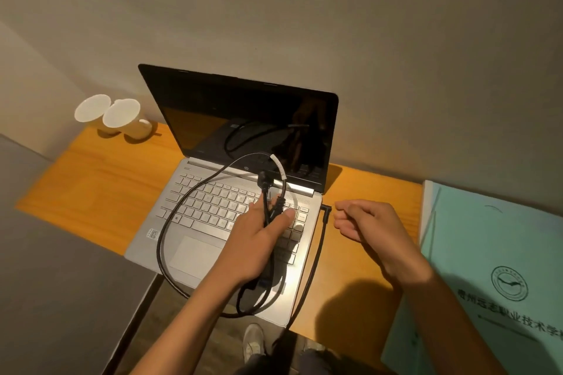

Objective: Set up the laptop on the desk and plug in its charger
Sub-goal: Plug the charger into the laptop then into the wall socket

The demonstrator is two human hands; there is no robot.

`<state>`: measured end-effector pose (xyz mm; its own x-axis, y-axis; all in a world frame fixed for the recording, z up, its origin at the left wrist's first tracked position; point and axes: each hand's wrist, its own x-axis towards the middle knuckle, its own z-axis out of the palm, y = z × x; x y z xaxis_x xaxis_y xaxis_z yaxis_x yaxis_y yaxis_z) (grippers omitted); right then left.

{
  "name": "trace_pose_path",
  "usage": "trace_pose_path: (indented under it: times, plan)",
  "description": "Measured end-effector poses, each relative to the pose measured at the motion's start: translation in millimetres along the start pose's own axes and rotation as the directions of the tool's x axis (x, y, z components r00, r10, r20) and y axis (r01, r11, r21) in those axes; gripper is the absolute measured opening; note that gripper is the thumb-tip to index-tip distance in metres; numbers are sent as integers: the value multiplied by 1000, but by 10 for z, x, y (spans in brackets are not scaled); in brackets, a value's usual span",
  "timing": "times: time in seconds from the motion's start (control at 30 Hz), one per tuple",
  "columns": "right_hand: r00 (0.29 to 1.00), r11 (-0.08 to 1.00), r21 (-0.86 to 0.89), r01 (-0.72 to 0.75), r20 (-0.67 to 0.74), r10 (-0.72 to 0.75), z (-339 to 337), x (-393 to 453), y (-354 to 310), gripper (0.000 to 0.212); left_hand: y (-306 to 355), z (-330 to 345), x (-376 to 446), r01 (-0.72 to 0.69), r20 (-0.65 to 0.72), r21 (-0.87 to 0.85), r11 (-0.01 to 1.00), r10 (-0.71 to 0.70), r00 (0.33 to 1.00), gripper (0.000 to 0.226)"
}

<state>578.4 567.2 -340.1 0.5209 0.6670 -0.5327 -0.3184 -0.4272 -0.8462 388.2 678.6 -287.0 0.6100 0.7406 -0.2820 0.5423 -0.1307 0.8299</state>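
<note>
A silver laptop (213,210) lies open on the wooden desk (91,179), its screen dark. My left hand (259,237) hovers over the keyboard and grips the black charger cable (170,222), which loops wide across the keys with its plug end (263,181) sticking up. An angled connector (326,209) sits at the laptop's right edge, and its thin lead runs down off the desk front. My right hand (365,224) floats just right of that connector, fingers loosely curled, holding nothing.
Two white cups (118,116) stand at the desk's far left corner against the wall. A light green folder (487,268) with printed characters and a round emblem lies on the right. A grey surface (61,283) adjoins the desk on the left. A shoe (253,341) shows below.
</note>
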Motion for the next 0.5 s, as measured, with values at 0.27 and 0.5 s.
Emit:
trace_pose_path:
  times: [0.27,0.5]
  plan:
    - [959,960,-143,239,-119,-256,249,-542,-65,23,21,-498,-381,-114,-95,-171,979,99,991,61]
    - [956,966,-116,232,212,-205,1180,-1096,-389,30,17,-872,-841,-166,-188,-311,936,111,976,64]
